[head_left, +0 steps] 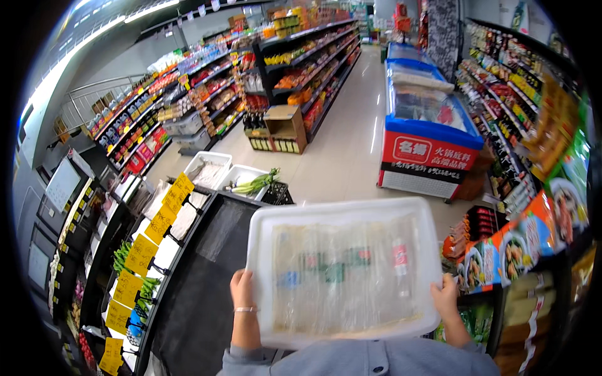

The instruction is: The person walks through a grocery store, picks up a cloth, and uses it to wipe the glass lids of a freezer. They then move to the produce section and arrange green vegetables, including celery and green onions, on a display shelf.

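Note:
A shallow white plastic tub [258,247] is held level in front of my body, its near edge close to my grey top. My left hand [242,289] is closed on the tub's left rim, with a bracelet at the wrist. On the opposite side my right hand [445,299] grips the right rim. Clear plastic film or bags [345,269] with small green, red and blue printed patches cover the inside. What lies under the film is too blurred to tell.
Left of me runs a black display counter [200,282] with yellow price cards [143,255] and green vegetables. White tubs [210,169], one holding leafy greens, stand beyond it. A red and blue chest freezer [426,144] stands ahead right. Orange packages [514,250] are stacked at my right.

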A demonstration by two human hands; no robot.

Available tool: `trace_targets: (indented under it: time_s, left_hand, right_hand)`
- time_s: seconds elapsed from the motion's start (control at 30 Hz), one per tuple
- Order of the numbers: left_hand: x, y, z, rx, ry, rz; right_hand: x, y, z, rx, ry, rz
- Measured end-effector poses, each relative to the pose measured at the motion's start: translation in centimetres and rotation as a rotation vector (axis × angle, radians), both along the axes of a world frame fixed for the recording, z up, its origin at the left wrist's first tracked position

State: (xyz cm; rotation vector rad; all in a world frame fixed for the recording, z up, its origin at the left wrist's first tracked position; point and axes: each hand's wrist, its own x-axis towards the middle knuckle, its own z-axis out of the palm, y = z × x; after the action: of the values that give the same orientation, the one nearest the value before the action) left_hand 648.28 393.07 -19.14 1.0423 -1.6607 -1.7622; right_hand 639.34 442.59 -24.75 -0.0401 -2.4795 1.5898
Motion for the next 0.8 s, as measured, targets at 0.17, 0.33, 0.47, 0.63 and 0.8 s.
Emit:
trace_targets:
  time_s: [0.17,0.33,0.47,0.63,0.8]
  left_hand:
    - [-15.5,-0.4,0.4,-0.019,-0.019,-0.084]
    - [-28.4,0.5,-0.5,-0.03,-0.023,-0.053]
    - [-37.6,1.6,-0.4,-0.036,-0.026,-0.065]
    - [-45.5,-0.6,-1.6,0.159,0.003,0.006]
    - [-58.5,-2.0,-4.5,0.123,0.048,-0.037]
  right_hand:
    - [-10.7,-0.8,1.7,-0.07,-0.093,-0.037]
    - [-25.3,-0.3,1.2,0.007,-0.016,0.017]
    - [-35.8,1.1,2.6,0.004,-0.044,-0.012]
    - [-49.1,0.2,0.5,0.053,-0.021,0.044]
    - [-58.4,-0.5,2.4,0.14,-0.035,-0.017]
